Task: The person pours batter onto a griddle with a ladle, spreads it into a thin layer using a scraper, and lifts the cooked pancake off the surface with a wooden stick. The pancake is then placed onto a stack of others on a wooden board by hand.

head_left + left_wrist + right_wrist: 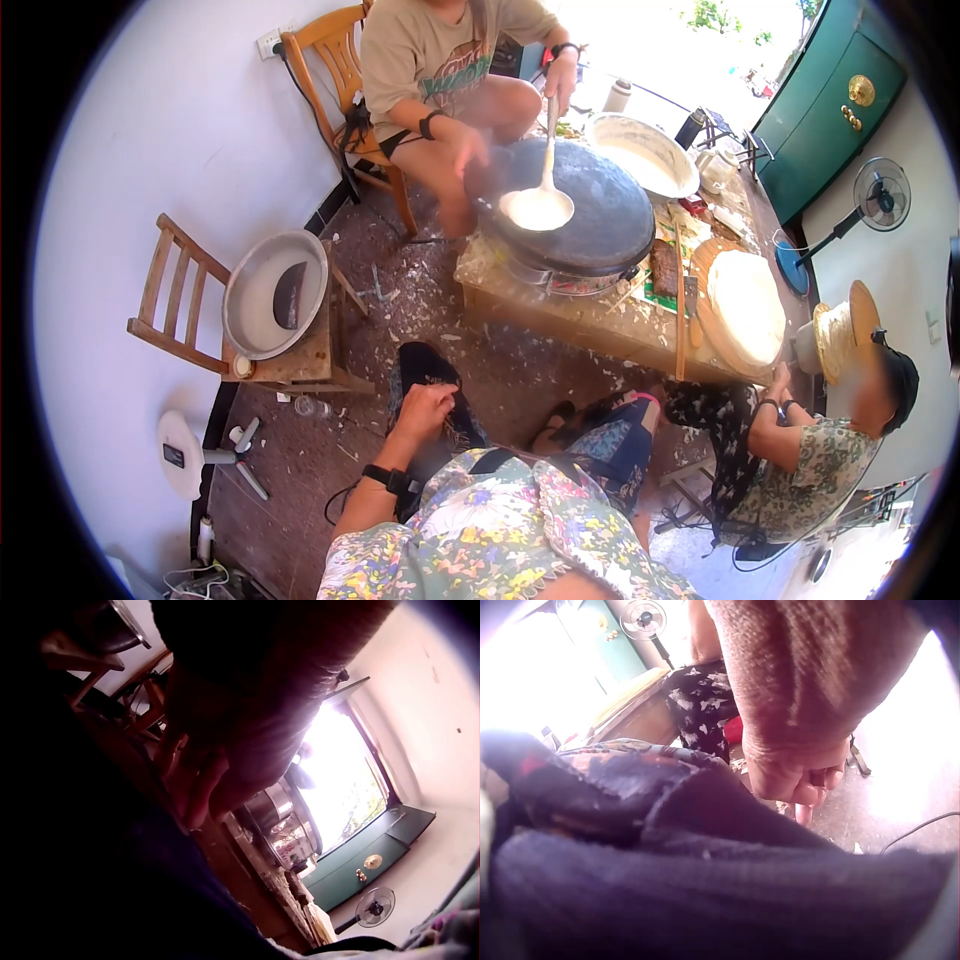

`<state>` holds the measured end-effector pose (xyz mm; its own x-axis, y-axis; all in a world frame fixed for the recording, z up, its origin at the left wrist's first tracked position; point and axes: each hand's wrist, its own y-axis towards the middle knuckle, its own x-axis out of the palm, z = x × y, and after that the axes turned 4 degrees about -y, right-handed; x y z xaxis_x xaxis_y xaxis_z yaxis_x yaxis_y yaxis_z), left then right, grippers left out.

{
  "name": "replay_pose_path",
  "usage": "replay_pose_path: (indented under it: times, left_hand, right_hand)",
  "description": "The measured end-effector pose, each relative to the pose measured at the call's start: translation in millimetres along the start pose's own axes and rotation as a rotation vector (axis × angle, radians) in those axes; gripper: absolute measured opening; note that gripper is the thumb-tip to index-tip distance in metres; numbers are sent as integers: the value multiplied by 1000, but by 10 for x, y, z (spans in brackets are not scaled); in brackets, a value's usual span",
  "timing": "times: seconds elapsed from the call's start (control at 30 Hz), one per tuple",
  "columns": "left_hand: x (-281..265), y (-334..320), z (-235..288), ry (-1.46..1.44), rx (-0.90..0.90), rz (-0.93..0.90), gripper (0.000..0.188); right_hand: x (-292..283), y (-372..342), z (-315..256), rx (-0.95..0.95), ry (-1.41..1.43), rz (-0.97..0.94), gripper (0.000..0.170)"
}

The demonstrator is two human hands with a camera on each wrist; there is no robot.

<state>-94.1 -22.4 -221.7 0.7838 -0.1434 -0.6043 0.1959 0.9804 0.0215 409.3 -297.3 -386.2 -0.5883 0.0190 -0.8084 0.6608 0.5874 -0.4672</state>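
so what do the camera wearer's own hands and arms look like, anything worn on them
The left hand and right hand wear no gloves. On the left arm is a black wrist strap with a small black box. The sleeve is pale, with yellow, pink and purple flowers. The right sleeve is hard to make out.

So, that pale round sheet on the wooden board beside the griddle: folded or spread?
Spread: the pale sheet lies flat across the wooden board, its rounded outline showing no fold.
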Motion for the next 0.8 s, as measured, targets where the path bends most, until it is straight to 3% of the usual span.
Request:
replay_pose_path:
  times: [0.17, 0.23, 0.33, 0.8]
  left_hand:
    - [6, 20, 2, -9, 2, 3, 24]
    - [2, 30, 13, -7, -10, -6, 23]
    - [-2, 35, 34, -11, -28, -17, 23]
    - [25, 65, 20, 20, 7, -38, 24]
  right_hand:
    - [118, 77, 238, 33, -59, 30, 22]
    - [477, 392, 747, 6, -141, 62, 21]
    - [16, -34, 146, -60, -85, 29, 19]
    - [-65, -106, -46, -131, -135, 100, 19]
